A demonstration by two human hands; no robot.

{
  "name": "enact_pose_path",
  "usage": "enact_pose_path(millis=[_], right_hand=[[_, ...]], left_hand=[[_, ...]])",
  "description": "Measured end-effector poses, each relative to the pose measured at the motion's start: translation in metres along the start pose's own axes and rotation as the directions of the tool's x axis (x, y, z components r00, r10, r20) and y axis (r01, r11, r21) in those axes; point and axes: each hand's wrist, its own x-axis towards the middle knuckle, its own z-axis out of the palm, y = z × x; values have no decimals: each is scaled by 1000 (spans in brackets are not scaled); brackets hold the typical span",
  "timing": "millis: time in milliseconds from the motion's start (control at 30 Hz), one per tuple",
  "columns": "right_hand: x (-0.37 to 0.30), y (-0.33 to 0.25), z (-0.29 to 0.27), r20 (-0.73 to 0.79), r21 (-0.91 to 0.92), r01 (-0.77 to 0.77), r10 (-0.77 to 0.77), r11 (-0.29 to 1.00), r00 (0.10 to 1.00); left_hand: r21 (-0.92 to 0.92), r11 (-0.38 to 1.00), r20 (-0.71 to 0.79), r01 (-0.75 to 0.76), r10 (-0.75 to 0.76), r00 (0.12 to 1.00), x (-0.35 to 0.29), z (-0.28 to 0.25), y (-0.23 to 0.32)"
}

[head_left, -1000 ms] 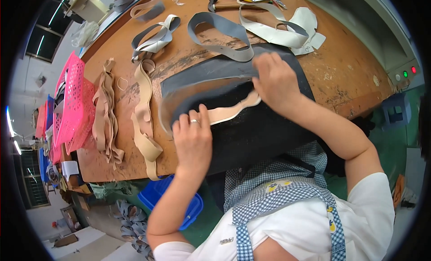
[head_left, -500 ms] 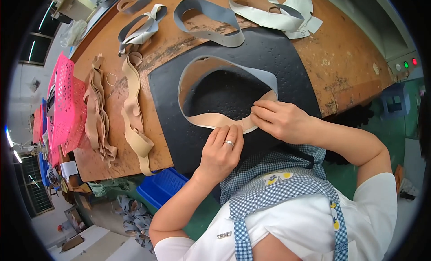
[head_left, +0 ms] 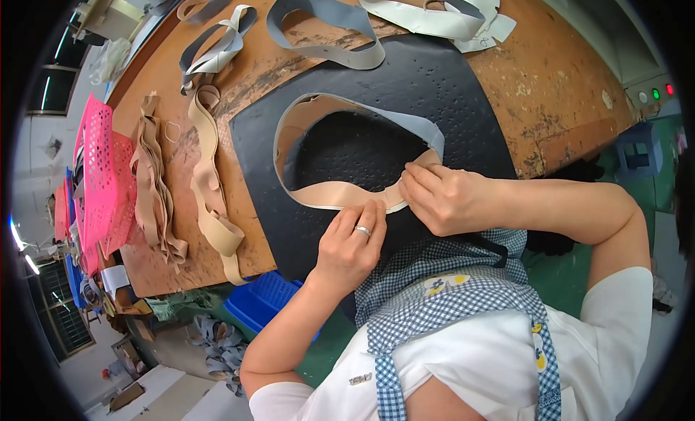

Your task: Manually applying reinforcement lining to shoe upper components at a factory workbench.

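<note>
A closed loop of leather-like strip (head_left: 339, 194), grey-blue outside and tan inside, stands on edge on a black mat (head_left: 253, 146). My left hand (head_left: 352, 240) pinches its near edge, thumb hidden underneath and a ring on one finger. Just to the right, my right hand (head_left: 445, 196) grips the same band with fingers bent together. Between the hands, a short seam or overlap shows on the tan side. The loop's far side arches away from me, touching neither hand.
Left on the wooden table (head_left: 579, 117) lie tan strips (head_left: 153, 182) and a cream strip (head_left: 210, 182), beside a pink basket (head_left: 105, 175). Grey loops (head_left: 323, 50) and a white band (head_left: 427, 15) lie at the back. A blue basket (head_left: 264, 298) stands below the table's near edge.
The view has shifted slightly, so the table things sit a little further left. My right hand has turned a little at the band; both hands keep their grip.
</note>
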Motion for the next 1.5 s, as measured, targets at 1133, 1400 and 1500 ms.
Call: enact_pose_path(millis=[1133, 1400, 1500], right_hand=[[-53, -12, 3, 150, 941, -258, 952, -220, -266], [-59, -32, -6, -103, 696, -559, 834, 450, 542], [-53, -31, -7, -104, 604, -653, 858, 456, 503]], left_hand=[[-459, 757, 534, 466, -184, 825, 97, 3, -1], [-392, -134, 883, 910, -332, 332, 114, 8, -19], [-400, 130, 805, 907, -423, 415, 105, 18, -15]])
